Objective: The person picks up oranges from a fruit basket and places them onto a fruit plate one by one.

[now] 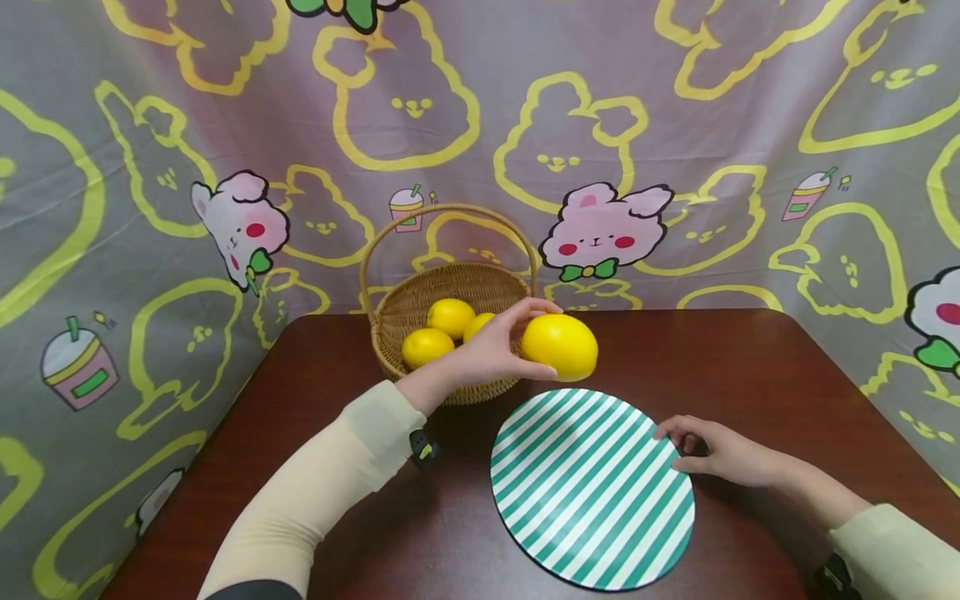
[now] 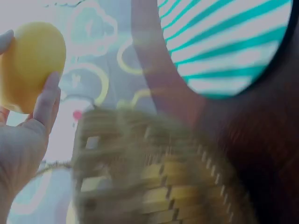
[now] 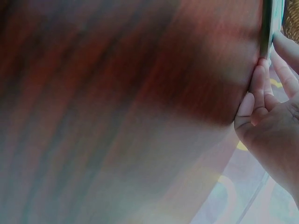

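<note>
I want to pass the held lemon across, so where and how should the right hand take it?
Probably the bare right side of the lemon, coming from the right, since the left hand holds it from the left. That side is broad and rounded, so cupping with the right hand should suit better than pinching.

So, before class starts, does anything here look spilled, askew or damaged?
Nothing stands out. The basket stands on the table with lemons inside, the striped mat lies near it with the right hand at its edge, and the left hand holds another lemon. No spill or damage shows.
</note>
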A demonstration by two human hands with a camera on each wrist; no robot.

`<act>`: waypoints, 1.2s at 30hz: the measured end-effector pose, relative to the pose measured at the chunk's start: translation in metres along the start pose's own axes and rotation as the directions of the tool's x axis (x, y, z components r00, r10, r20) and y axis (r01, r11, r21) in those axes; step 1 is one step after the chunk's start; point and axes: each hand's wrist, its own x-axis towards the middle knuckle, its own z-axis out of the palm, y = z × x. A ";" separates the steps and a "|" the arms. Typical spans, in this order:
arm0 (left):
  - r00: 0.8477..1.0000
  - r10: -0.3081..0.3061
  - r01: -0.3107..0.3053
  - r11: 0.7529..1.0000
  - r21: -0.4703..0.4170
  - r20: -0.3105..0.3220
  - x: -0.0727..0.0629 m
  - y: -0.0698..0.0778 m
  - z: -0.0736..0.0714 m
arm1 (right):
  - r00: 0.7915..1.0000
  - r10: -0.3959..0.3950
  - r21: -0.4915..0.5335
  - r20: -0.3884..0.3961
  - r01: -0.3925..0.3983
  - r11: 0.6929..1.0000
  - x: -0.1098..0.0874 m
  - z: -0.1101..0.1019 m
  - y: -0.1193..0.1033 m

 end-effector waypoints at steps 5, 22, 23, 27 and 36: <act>0.998 0.018 -0.017 1.000 -0.010 0.063 0.004 -0.007 0.027 | 1.000 0.021 -0.003 0.001 -0.021 1.000 0.001 0.000 0.000; 0.947 -0.054 0.014 0.992 0.129 0.318 0.025 -0.057 0.094 | 0.994 0.113 -0.001 0.010 -0.113 0.994 0.002 0.000 -0.002; 0.945 -0.063 0.022 0.991 0.129 0.321 0.026 -0.058 0.095 | 0.993 0.115 -0.003 0.009 -0.115 0.993 0.002 0.000 -0.002; 0.942 -0.091 0.053 0.991 0.125 0.322 0.031 -0.062 0.098 | 0.988 0.153 0.011 0.013 -0.153 0.988 0.003 0.000 -0.004; 0.939 -0.105 0.080 0.993 0.089 0.328 0.039 -0.071 0.100 | 0.981 0.192 0.014 0.015 -0.192 0.981 0.004 0.000 -0.005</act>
